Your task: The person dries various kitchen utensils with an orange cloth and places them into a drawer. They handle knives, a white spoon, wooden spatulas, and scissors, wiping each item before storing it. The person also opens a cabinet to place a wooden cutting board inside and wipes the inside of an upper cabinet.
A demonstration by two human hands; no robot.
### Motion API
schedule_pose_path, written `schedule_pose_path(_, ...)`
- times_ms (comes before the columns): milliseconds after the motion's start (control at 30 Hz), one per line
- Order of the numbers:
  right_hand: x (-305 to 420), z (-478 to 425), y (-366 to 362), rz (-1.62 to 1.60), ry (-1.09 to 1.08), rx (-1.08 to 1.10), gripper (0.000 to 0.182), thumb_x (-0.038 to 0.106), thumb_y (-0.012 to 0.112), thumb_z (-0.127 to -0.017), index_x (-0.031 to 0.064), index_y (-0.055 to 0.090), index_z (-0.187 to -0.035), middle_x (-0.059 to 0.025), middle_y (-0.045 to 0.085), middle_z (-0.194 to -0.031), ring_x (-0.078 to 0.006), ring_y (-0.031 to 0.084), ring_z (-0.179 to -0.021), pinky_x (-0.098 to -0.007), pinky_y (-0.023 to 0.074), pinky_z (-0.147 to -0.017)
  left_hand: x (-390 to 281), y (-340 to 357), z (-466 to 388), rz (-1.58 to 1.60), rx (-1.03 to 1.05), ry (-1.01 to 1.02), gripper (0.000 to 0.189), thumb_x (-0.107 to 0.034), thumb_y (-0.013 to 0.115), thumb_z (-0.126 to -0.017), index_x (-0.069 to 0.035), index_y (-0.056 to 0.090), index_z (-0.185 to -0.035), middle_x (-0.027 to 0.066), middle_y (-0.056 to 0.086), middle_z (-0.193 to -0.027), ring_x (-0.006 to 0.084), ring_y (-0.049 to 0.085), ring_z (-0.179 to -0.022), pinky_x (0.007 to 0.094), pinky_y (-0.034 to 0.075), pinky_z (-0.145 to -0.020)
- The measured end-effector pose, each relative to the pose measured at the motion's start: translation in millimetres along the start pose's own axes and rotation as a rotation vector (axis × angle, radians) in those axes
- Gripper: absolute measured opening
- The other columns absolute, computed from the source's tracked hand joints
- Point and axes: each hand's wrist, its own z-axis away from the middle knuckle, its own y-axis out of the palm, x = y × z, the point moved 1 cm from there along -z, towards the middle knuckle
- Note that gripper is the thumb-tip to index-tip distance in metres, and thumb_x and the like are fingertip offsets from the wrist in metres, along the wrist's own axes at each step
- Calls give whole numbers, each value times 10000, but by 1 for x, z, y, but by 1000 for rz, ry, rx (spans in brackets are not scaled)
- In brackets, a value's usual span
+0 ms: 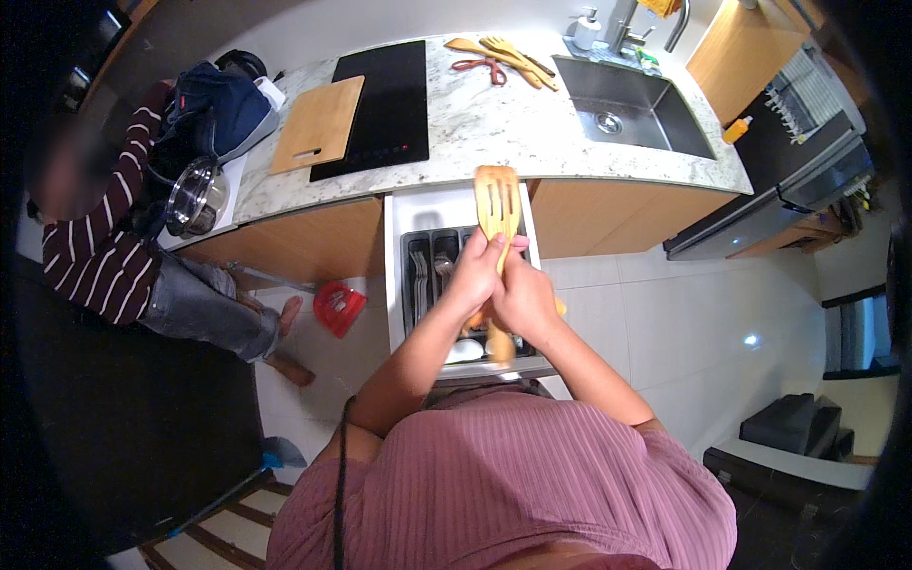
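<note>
A wooden slotted turner [497,192] points away from me above an open drawer [392,285]. Its handle is gripped by my left hand [476,278], and my right hand [526,296] closes around it from the other side. The hands press together, hiding much of the handle. Below them shows a blurred wooden end [501,348]; I cannot tell whether it belongs to the same turner. Under my wrists, the dark cutlery tray [407,246] holds metal forks [420,278] and spoons [443,267] in separate compartments. A white object [467,350] lies near the tray's front.
Wooden utensils [507,55] and red-handled scissors [481,69] lie on the marble counter [463,135], left of the sink [641,107]. A cutting board [320,121] overlaps the black cooktop [392,92]. At left, a person [107,263] stands near a red dustpan [339,308] on the floor.
</note>
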Motion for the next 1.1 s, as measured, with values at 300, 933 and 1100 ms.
schedule_pose_path(300,51,39,-126,-231,-348,-353,515,118,668,-760,30,497,-1239,-161,515,-1232,-335,488,-1157,-451,367,-996,-12,-3,13,-346,152,-45,241,-211,436,-974,-15,567,-1025,90,630,-779,103,528,-526,263,465,-496)
schedule_pose_path(933,-114,-18,-198,-1780,182,-106,586,482,513,-880,0,467,-1210,-148,631,-1001,-293,640,-831,-443,527,-687,22,128,22,-174,181,112,168,-93,415,-961,6,540,-1013,102,631,-836,147,616,-621,252,520,-567)
schedule_pose_path(1100,-143,-32,-200,-1470,148,-156,434,301,592,-896,28,475,-1212,-114,630,-964,-215,652,-817,-347,554,-691,68,189,10,-158,217,-186,295,-250,420,-984,9,544,-918,103,610,-709,162,629,-605,264,528,-558)
